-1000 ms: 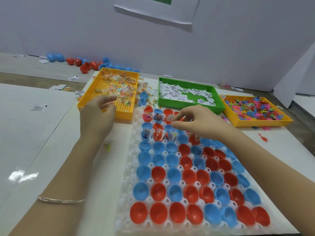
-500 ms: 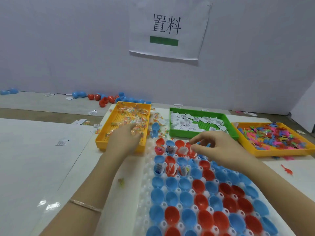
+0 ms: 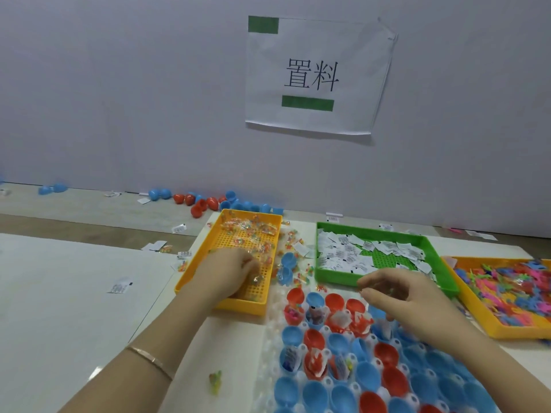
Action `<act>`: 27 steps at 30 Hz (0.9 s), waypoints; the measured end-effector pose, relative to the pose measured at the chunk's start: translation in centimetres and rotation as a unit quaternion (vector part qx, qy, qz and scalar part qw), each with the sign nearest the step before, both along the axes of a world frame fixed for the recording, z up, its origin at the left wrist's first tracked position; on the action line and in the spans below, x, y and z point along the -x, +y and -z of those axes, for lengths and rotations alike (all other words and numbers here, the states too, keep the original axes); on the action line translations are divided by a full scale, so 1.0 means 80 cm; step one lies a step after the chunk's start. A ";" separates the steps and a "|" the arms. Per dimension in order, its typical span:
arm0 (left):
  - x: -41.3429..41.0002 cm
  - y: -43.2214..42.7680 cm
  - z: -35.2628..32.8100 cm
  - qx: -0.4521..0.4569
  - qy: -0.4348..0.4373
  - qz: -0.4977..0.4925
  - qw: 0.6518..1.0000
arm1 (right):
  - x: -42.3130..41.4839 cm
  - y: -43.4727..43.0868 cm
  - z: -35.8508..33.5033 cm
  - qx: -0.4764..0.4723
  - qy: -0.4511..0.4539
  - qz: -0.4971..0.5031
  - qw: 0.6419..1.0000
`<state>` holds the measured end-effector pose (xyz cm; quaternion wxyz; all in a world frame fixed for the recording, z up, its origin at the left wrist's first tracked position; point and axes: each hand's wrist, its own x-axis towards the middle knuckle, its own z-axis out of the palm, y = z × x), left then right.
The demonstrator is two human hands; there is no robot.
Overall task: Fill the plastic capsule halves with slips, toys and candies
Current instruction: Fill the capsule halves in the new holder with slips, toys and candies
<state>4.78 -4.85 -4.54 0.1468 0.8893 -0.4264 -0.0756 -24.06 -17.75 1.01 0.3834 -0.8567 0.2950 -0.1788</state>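
Now | left hand (image 3: 229,272) palm-down in candy tray (image 3: 241,307) | right hand (image 3: 408,296) above capsule halves (image 3: 316,391)

left hand (image 3: 228,274): fingers sunk among the wrapped candies (image 3: 247,231) in the yellow tray (image 3: 244,307) toward the bench's far edge; whether they pinch one cannot be told. right hand (image 3: 408,299): blurred, so what its fingers hold, if anything, is unclear; it hides several capsule halves (image 3: 337,342) in the far rows of the white holder (image 3: 275,317) and part of the green tray's (image 3: 334,278) near wall. holder and both forearms cut off by the lower picture edge, orange toy tray (image 3: 518,333) by the right. print on the slips (image 3: 351,257) too small to read.
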 end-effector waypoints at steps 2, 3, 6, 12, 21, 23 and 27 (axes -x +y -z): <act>-0.001 0.005 0.000 0.002 -0.012 -0.006 1.000 | -0.005 -0.011 0.000 -0.010 -0.011 0.008 1.000; -0.001 0.005 -0.001 0.008 -0.004 -0.013 1.000 | -0.008 -0.019 0.000 -0.012 -0.018 0.012 1.000; 0.006 0.002 -0.011 0.096 0.062 -0.058 0.992 | -0.021 -0.046 0.002 0.007 -0.020 0.032 0.999; 0.032 -0.002 -0.011 0.211 0.057 -0.153 0.964 | -0.037 -0.099 0.020 0.096 0.079 0.058 0.991; 0.032 -0.004 -0.016 0.130 0.072 -0.140 0.979 | -0.061 -0.135 0.032 0.086 0.218 0.006 0.972; 0.031 -0.001 -0.017 0.172 0.081 -0.154 0.970 | -0.057 -0.134 0.033 0.081 0.168 0.018 0.982; 0.029 0.009 -0.021 0.241 0.087 -0.169 0.952 | -0.030 -0.131 0.030 0.078 0.067 0.061 0.993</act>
